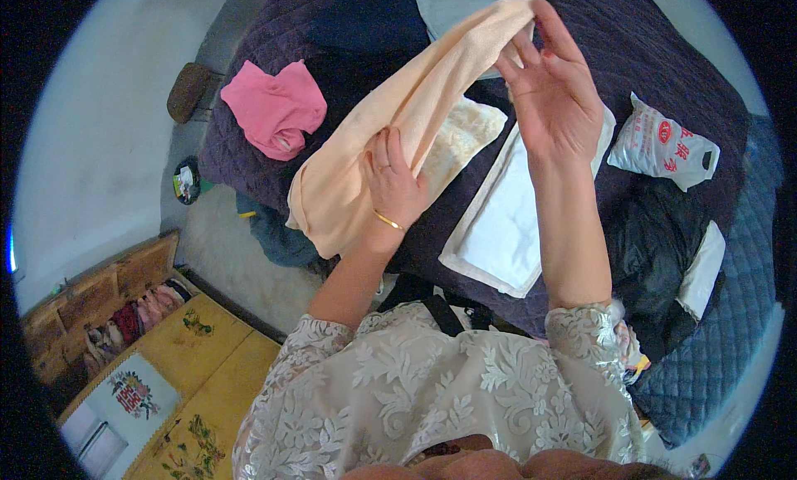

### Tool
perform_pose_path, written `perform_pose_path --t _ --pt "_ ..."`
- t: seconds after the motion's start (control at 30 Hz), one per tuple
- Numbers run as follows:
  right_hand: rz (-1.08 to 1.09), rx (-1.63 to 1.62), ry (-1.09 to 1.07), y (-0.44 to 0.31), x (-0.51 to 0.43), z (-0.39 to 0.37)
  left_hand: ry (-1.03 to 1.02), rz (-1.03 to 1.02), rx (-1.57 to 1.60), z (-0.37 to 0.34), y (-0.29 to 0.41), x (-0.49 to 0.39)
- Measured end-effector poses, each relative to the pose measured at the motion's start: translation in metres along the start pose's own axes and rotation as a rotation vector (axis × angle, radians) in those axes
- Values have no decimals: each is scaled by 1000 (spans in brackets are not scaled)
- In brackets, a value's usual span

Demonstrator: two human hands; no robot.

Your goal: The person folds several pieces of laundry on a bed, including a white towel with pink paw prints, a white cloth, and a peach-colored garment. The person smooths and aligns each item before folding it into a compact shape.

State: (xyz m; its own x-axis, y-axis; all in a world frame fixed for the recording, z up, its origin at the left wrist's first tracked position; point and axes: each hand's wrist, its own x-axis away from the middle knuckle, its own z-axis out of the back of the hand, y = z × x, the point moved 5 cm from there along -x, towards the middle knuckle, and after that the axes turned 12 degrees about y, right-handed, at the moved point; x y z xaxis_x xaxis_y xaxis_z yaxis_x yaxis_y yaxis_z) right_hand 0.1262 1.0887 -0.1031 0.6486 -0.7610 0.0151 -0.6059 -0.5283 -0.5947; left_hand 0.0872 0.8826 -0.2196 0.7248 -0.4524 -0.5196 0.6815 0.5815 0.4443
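Note:
A peach-coloured cloth garment [398,116] stretches diagonally between my two hands above a dark purple quilted bedspread [629,38]. My right hand [554,85] pinches its raised upper end between thumb and fingers, palm turned towards me. Lower down, my left hand [395,175] rests on the cloth with the fingers spread a little over its folds; whether it grips any fabric is unclear. Under the lifted part shows a cream, plush-looking piece [467,141]. A flat white item with a grey border [498,212] lies on the bed below my right forearm, which partly hides it.
A crumpled pink garment [274,110] lies on the bed to the left. On the right are a white plastic bag [663,141] bearing red writing and a black garment [647,250]. A yellow cabinet [218,368] and a wooden shelf [103,287] with rolled clothes stand at lower left.

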Motion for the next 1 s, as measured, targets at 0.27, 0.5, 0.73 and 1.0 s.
perform_pose_path --t 0.27,0.5,0.73,1.0 --pt "405 216 77 -82 -1 7 -176 42 82 77 -70 -18" --pt "328 286 -9 -57 -71 -13 -595 712 725 104 -84 -21" --pt "-47 814 -1 73 -77 107 -498 1262 990 19 -145 41" --pt "-571 762 561 148 98 261 -489 1386 854 -1 -192 101"
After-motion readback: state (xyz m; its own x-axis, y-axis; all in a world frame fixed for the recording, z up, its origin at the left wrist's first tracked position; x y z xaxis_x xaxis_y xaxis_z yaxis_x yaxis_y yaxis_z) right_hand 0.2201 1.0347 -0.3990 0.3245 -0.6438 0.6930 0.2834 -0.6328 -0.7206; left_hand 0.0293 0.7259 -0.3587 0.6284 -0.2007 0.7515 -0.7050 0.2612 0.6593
